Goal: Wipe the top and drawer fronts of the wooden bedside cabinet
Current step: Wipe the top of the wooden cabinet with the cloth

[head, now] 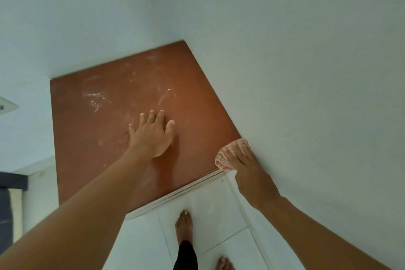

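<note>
- Your left hand (153, 133) lies flat on the cabinet top (92, 138), fingers spread, holding nothing; my read is that it's there to brace you while you lean in.
- Your right hand (241, 160) presses a checked cloth (221, 158) onto the cabinet's near right corner, fingers laid together over the bundle, tight against the wall (306, 94).
- Starting there makes sense, since the cloth can sweep inward from that edge.
- White dusty smears (96, 98) sit toward the cabinet's far side, beyond your left hand, so most of the top looks unwiped.
- Room to move: walls close the cabinet's far and right sides, so strokes must stop short there; the near edge and left edge are open.
- The drawer fronts are below the near edge, out of sight; your bare feet (184, 226) stand on the tiled floor (219, 204) just before the cabinet.
</note>
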`<state>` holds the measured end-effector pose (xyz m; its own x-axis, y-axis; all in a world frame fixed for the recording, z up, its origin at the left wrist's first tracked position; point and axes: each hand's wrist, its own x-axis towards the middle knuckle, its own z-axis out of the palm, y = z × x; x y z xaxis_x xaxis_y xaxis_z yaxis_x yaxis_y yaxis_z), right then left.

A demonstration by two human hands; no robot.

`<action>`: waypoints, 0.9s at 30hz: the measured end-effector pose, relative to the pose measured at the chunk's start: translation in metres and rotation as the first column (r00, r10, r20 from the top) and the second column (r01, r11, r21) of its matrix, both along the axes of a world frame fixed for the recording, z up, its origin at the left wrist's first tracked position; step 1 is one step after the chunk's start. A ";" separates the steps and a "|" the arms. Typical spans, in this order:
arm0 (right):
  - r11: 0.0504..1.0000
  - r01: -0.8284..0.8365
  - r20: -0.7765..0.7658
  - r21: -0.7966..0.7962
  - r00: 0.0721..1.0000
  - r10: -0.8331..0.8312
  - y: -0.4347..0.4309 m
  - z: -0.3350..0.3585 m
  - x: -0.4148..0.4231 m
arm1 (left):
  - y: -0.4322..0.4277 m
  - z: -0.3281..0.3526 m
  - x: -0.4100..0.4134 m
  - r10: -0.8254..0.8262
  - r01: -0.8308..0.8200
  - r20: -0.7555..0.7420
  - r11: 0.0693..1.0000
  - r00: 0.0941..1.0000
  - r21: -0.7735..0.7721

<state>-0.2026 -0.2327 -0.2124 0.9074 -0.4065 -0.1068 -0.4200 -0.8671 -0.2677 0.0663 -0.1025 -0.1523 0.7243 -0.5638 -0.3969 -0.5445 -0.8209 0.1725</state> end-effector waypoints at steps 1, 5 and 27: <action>1.000 0.024 0.025 0.013 0.999 -0.025 0.003 0.001 -0.012 | 0.004 0.002 -0.004 0.006 -0.006 0.000 1.000 1.000 -0.003; 0.988 0.093 -0.084 0.121 0.993 -0.084 0.036 -0.032 -0.093 | 0.020 0.006 -0.010 -0.008 0.008 0.008 1.000 1.000 0.003; 0.988 -0.004 0.323 0.153 0.945 -0.046 -0.069 0.072 0.397 | -0.034 0.004 0.217 -0.075 0.077 0.059 0.996 0.995 -0.035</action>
